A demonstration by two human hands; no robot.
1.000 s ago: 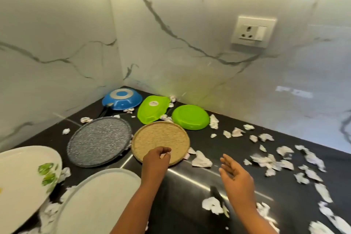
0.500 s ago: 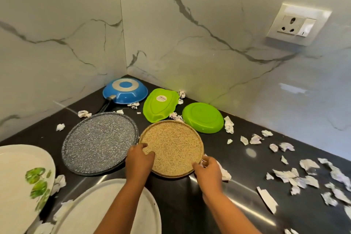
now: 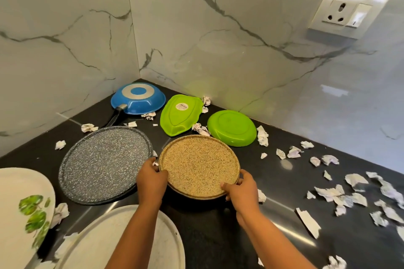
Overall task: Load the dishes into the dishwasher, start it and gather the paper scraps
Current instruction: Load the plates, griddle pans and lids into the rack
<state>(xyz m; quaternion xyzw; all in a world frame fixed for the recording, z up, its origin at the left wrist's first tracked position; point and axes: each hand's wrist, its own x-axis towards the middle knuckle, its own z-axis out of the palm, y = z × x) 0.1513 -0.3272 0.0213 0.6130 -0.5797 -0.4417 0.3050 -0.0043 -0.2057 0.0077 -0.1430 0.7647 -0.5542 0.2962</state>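
Note:
A round tan speckled plate (image 3: 197,165) lies in the middle of the black counter (image 3: 284,247), its near edge lifted a little. My left hand (image 3: 150,179) grips its left rim and my right hand (image 3: 241,188) grips its near right rim. Left of it lies a grey speckled plate (image 3: 105,164). At the back are an upturned blue pan (image 3: 138,98), a green leaf-shaped dish (image 3: 180,114) and a round green plate (image 3: 231,128). Several crumpled paper scraps (image 3: 341,194) are strewn over the counter, mostly to the right.
A large white plate (image 3: 109,240) sits at the near edge under my left arm, and a white plate with green leaves (image 3: 24,205) lies at the far left. Marble walls close off the corner behind; a wall socket (image 3: 345,12) is at the upper right.
My right hand came in from the open counter and took the tan plate's right rim. My left hand shifted to the left rim. The plate's near edge now sits slightly raised.

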